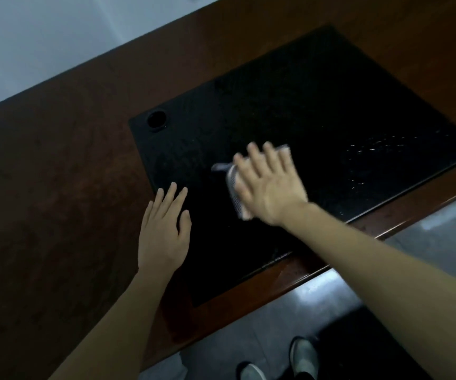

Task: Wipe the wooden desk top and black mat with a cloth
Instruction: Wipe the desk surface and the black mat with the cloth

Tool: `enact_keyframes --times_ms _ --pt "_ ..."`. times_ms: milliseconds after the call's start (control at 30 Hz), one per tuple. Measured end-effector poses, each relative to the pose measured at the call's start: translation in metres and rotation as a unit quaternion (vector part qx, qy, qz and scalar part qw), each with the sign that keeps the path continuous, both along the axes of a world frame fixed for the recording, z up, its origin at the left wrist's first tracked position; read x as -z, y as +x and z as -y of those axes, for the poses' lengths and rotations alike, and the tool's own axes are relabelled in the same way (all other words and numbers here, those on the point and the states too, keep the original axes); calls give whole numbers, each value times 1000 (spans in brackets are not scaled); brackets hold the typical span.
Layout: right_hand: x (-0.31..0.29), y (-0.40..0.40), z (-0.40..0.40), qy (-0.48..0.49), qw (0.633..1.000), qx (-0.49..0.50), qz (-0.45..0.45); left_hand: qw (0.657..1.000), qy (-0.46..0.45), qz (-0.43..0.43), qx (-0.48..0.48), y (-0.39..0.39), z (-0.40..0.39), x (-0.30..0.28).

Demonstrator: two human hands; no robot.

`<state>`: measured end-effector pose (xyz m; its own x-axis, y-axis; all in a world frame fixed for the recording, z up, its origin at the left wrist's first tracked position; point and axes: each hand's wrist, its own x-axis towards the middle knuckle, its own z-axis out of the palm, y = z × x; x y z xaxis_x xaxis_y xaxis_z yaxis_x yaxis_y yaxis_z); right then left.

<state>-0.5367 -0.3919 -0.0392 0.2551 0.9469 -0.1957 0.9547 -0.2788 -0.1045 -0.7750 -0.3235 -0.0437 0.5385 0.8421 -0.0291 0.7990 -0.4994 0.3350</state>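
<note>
The right hand (269, 185) lies flat with its fingers straight and spread a little. It presses down on a small gray cloth (235, 187). The cloth is folded and sits under the palm and fingers. Bits of it stick out past the fingertips and on the thumb side. The hand and cloth look blurry.

The left hand (163, 231) is flat too, with straight fingers close together. It holds nothing. Its fingers and thumb rest on the black mat (303, 105), near the mat's edge, and the outer side of the hand is over the wooden desk top (57, 201). This hand is near the cloth hand but does not touch it.

The mat lies under both hands and reaches far past the fingertips. Beyond the left fingertips, in the mat's corner, there is a round black hole (156, 119). I cannot tell what is in it.

Some small wet marks (375, 149) shine on the mat, off to the outer side of the right hand.

Below the arms, two shoes (303, 355) stand on a dark floor (440, 237)
</note>
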Motion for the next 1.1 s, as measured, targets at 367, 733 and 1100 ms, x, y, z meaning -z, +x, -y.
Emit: enact_keyframes --times_ms 367,733,1100 --pt "10 61 28 20 986 -165 31 1000 8 -15 0 -1 1 4" --pt "3 17 -34 15 998 58 0 1000 -7 -8 0 0 2 -1" --pt "8 60 46 13 998 -60 28 1000 8 4 6 0 1 3"
